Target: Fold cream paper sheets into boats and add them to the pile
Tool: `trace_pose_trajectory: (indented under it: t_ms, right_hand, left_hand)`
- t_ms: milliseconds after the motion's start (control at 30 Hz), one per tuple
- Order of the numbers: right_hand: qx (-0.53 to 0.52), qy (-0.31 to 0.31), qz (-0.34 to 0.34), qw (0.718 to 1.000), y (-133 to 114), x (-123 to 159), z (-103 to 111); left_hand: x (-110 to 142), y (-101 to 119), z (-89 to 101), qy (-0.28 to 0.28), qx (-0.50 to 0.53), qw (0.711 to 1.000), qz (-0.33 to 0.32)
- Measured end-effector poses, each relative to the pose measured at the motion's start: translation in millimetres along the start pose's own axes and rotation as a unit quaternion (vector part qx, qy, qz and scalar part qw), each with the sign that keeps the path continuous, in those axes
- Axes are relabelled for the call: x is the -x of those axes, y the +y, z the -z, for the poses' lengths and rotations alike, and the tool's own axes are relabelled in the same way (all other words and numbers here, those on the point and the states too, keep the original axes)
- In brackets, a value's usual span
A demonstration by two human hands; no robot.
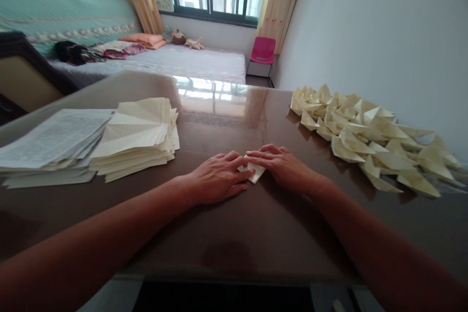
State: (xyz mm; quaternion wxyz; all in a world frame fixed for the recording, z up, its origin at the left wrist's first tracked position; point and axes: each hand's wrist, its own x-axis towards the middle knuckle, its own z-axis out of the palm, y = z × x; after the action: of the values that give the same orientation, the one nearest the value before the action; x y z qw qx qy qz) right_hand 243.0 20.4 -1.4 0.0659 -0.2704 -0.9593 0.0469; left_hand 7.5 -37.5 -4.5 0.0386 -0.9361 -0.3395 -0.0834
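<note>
A small piece of folded cream paper [258, 171] lies on the glossy brown table between my hands, with a corner pointing towards me. My left hand [219, 178] rests palm down with its fingers stretched and spread, the tips pressing the paper's left side. Across its upper right part lie the straight fingers of my right hand [283, 165], which cover much of the paper. Neither hand pinches it as far as I can see; the right thumb is hidden.
Left of my hands stands a stack of cream paper sheets [137, 129], beside a stack of printed white sheets [54, 136]. A pile of folded paper boats [369, 131] spreads along the right side by the wall. Beyond the table are a bed [204, 63] and a pink chair [263, 51].
</note>
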Motion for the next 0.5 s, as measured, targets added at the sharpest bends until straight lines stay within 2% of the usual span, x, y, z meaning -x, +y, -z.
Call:
trace_pose_trajectory:
  t_ms: [100, 267, 500]
  right_hand:
    - [0.028, -0.026, -0.003, 0.999, 1, 2, -4]
    - [0.056, -0.026, -0.022, 0.998, 4, 0, -7]
    - [0.062, -0.029, 0.003, 0.998, -5, 6, 4]
  left_hand:
    - [0, 2, 0.3, 0.001, 0.003, 1.0, 0.003]
    - [-1, 5, 0.8, -0.006, 0.001, 1.0, 0.007]
    - [-2, 6, 1.5, -0.009, -0.023, 1.0, 0.004]
